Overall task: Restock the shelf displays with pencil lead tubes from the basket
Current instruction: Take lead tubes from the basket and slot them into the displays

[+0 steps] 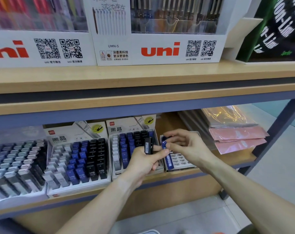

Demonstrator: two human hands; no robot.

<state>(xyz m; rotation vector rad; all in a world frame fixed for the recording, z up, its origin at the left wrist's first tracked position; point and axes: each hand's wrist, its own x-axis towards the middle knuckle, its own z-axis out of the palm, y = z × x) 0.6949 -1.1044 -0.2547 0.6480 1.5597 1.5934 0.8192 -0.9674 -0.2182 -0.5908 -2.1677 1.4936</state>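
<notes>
- Tubes: left hand (144, 162) grips black tube (148, 146) upright.
- Right hand (185, 147) pinches blue tube (165, 146) over right tray (182, 167).

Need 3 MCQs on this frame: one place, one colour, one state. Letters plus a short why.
1. Where is the display box that the hands work at?
A. top shelf
B. lower shelf
C. floor

2. What colour is the tube the right hand pinches?
A. blue
B. red
C. green

3. What is the left hand doing?
A. lying flat
B. gripping a black tube
C. hanging idle

Key: 1 B, the box sits under the uni boxes. 2 A, its cap and body are blue. 3 B, the fingers curl round the black tube.
</notes>
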